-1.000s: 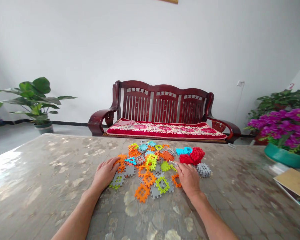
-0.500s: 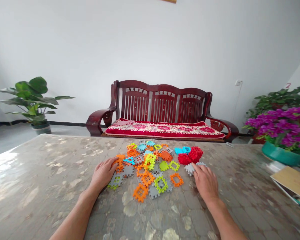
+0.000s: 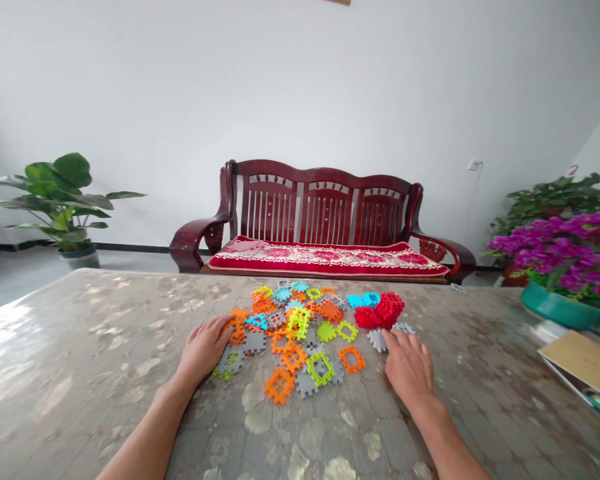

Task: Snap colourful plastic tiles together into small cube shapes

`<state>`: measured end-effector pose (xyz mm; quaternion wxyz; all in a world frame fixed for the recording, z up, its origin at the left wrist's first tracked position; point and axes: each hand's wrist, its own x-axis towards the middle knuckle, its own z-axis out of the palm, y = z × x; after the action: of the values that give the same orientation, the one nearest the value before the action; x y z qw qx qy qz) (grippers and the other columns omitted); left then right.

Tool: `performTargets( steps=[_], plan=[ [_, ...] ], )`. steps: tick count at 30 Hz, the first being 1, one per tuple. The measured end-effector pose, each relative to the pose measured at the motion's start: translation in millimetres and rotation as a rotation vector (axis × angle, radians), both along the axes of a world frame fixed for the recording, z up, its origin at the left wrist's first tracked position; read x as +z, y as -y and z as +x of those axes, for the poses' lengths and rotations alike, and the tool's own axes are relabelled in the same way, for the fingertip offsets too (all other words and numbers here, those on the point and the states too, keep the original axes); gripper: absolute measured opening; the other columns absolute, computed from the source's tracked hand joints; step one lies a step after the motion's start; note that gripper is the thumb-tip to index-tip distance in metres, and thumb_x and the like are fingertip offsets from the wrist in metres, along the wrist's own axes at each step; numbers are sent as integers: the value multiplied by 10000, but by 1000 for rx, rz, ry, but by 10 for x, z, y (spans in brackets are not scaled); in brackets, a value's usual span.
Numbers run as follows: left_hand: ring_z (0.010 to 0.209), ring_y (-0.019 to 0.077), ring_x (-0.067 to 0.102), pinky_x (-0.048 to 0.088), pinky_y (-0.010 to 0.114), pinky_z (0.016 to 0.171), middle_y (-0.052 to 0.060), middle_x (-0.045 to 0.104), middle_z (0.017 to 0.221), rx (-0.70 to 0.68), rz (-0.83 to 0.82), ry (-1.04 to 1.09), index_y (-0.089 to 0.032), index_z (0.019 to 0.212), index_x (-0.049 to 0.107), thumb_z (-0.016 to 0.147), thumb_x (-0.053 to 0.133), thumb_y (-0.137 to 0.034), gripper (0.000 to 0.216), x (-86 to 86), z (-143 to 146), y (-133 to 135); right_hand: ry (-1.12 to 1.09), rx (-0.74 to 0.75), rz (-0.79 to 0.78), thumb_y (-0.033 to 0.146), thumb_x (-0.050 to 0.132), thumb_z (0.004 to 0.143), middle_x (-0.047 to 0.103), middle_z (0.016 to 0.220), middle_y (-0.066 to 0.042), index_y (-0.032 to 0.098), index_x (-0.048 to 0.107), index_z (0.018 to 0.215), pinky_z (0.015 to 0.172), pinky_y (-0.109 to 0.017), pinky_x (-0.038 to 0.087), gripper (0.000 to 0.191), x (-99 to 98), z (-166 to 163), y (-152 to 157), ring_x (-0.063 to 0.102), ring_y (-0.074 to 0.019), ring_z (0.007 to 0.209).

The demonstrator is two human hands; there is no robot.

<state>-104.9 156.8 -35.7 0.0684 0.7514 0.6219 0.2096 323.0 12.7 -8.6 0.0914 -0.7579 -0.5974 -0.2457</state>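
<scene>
My left hand (image 3: 203, 350) lies on the table at the left edge of a pile of plastic interlocking tiles, fingers stretched out, their tips against an orange tile (image 3: 237, 328). On the right, my right hand (image 3: 409, 363) rests palm down with its fingers apart, the tips at a grey tile (image 3: 377, 341). Just beyond it sit red tiles (image 3: 390, 309) bunched together and blue tiles (image 3: 371, 299). Between my hands spread several orange, green, grey and blue tiles, among them an orange window tile (image 3: 279, 385), a green frame (image 3: 320, 369) and an orange frame (image 3: 352, 359).
A patterned cloth covers the table (image 3: 80, 387). At the right stand purple flowers in a teal pot (image 3: 563, 307), beside a brown notebook (image 3: 585, 360). Beyond the table is a wooden bench (image 3: 325, 207) with a red cushion; a potted plant (image 3: 70, 207) stands left.
My right hand has drawn back slightly and its fingers have spread a little, showing more of the grey tiles. My left hand stays at the orange tile. The whole view shifts slightly.
</scene>
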Motion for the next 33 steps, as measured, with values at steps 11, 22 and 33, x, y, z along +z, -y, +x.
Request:
performTargets(
  steps=[11,22,33],
  plan=[
    [1208,214,578,361,385,1056,39,641,1325,-5,22,4,-270,1257,609,948,352,-385,418,-16,-6,-7,-94,128,-65,117,534,848,673,931,-31,328,746,1006,785,-354,338,338,86,-173,74,539,-215,913],
    [1213,208,569,340,385,1075,41,638,1327,9,25,14,-277,1252,614,950,360,-367,405,9,15,18,-87,82,-81,162,511,886,676,930,-39,305,720,1079,788,-344,356,319,-1,-132,42,560,-213,915],
    [1220,206,564,338,387,1079,35,635,1333,9,19,35,-288,1260,608,953,369,-378,399,3,22,30,-199,305,61,129,478,899,670,893,-46,259,713,1041,795,-335,362,304,-77,-320,-17,570,-208,905]
  ],
)
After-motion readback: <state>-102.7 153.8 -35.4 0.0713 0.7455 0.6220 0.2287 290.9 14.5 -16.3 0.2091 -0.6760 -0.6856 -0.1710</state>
